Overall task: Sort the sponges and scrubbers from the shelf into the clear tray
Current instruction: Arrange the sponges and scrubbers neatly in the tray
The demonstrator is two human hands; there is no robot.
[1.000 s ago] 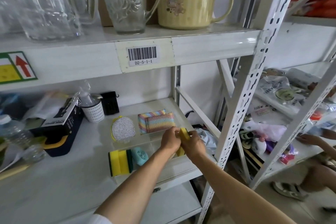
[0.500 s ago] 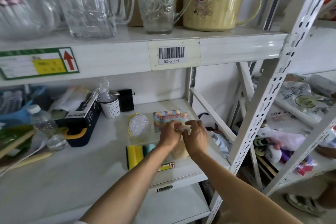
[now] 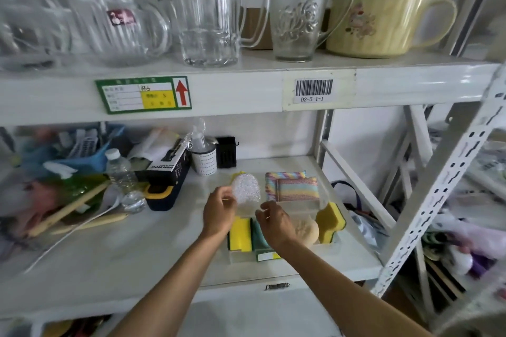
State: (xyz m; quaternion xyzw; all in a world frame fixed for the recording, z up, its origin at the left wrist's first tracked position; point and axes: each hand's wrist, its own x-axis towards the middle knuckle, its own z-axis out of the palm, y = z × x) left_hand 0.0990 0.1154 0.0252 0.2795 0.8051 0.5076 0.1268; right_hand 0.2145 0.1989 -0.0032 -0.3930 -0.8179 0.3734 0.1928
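Head: sponges [image 3: 330,221] beside R hand [image 3: 276,223]

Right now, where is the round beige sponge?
In the head view, the round beige sponge lies in the clear tray, between the right hand and the yellow sponge.

My right hand [image 3: 276,223] covers most of the teal sponge [image 3: 258,235] and part of the round beige one [image 3: 306,228]. The clear tray [image 3: 324,194] barely shows its walls. At nine o'clock the clutter [image 3: 54,189] blurs; my forearms run off the bottom edge.
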